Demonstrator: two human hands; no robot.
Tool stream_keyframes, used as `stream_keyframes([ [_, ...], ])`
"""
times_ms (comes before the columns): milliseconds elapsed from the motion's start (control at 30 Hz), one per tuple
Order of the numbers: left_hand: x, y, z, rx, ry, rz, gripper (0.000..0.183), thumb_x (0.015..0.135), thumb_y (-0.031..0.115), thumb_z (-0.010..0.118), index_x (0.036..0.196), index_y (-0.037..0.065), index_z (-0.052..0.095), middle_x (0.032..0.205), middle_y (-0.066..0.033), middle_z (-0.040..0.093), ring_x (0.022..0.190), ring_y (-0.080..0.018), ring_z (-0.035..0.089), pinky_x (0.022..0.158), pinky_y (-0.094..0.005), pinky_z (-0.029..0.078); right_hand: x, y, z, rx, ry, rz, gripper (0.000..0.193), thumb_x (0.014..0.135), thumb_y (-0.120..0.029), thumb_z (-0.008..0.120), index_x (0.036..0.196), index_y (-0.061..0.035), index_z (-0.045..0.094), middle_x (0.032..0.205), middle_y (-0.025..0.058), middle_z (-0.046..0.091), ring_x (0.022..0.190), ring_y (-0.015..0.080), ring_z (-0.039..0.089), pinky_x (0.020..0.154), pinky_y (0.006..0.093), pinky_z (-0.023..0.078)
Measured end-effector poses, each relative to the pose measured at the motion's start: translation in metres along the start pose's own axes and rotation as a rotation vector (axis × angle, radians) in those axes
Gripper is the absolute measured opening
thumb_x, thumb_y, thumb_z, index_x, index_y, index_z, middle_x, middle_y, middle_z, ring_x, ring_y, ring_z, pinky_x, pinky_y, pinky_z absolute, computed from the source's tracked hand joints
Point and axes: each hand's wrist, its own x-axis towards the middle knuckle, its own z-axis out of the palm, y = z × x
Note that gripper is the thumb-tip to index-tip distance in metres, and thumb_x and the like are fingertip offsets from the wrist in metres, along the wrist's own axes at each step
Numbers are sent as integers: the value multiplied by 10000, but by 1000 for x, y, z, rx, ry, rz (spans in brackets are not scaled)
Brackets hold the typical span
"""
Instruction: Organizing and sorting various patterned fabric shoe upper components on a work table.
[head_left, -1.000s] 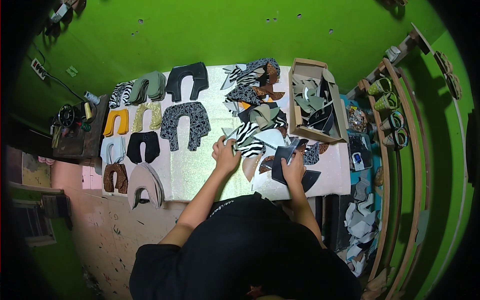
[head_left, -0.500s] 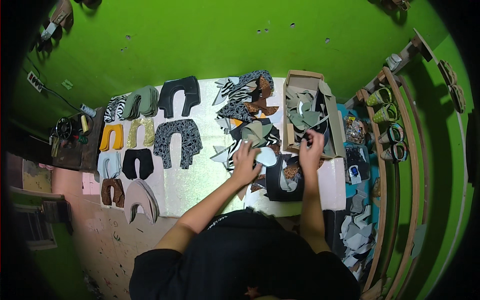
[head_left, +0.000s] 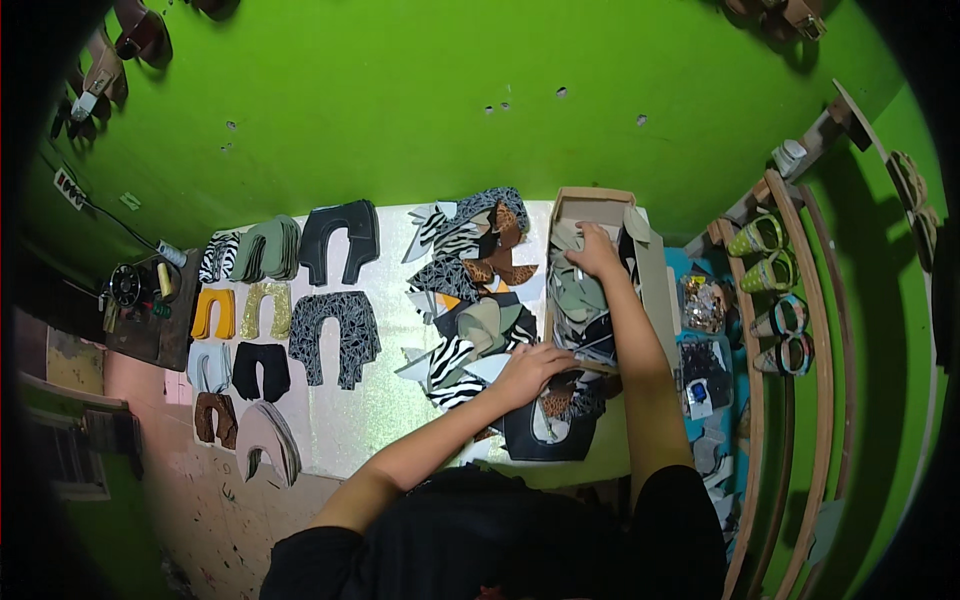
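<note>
In an open cardboard box [head_left: 655, 285], a pile of olive-green scraps [head_left: 578, 297] lies with some black ones. My right hand [head_left: 597, 250] reaches into the far part of the box, fingers spread over the scraps. Nearer me, my left hand [head_left: 540, 372] lies with its fingers stretched out at the box's near left corner. Left of the box is a heap of cut pieces with zebra stripes [head_left: 455, 362], brown leopard spots [head_left: 510, 272] and plain olive green. A black U-shaped piece [head_left: 520, 442] lies at the table's near edge, below my left hand.
Stacks of U-shaped pieces stand left on the table, among them a black one [head_left: 362, 222], a grey patterned one [head_left: 355, 315] and a beige one [head_left: 262, 435]. Teal bins [head_left: 720, 262] stand right of the table, beside a wooden rack [head_left: 825, 345] with sandals. A green wall rises behind.
My right hand has moved deeper into the box, toward its far end. My left hand has shifted from the heap to the box's near corner. The view has tilted up.
</note>
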Motion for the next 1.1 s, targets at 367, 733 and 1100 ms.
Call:
stream_keyframes([
  [367, 0, -4, 3, -12, 76, -27, 366, 712, 18, 553, 1055, 144, 576, 1070, 23, 567, 905, -176, 511, 709, -316, 338, -6, -2, -11, -49, -393, 26, 606, 586, -341, 747, 1095, -85, 542, 984, 131, 621, 955, 301, 570, 847, 484, 363],
  [733, 0, -2, 2, -50, 96, -5, 433, 672, 1, 542, 1077, 154, 570, 1076, 25, 562, 937, -170, 505, 689, -317, 323, -18, 20, -105, 835, 75, 66, 407, 730, -182, 686, 1046, 21, 528, 899, 71, 611, 810, 148, 576, 731, 278, 461],
  [1100, -5, -2, 4, -42, 104, -7, 466, 677, -3, 537, 1116, 154, 553, 1082, 14, 548, 943, -183, 497, 691, -326, 326, -8, 24, -92, 333, 265, 220, 533, 788, -418, 597, 1006, 57, 490, 928, 182, 574, 858, 240, 571, 769, 319, 442],
])
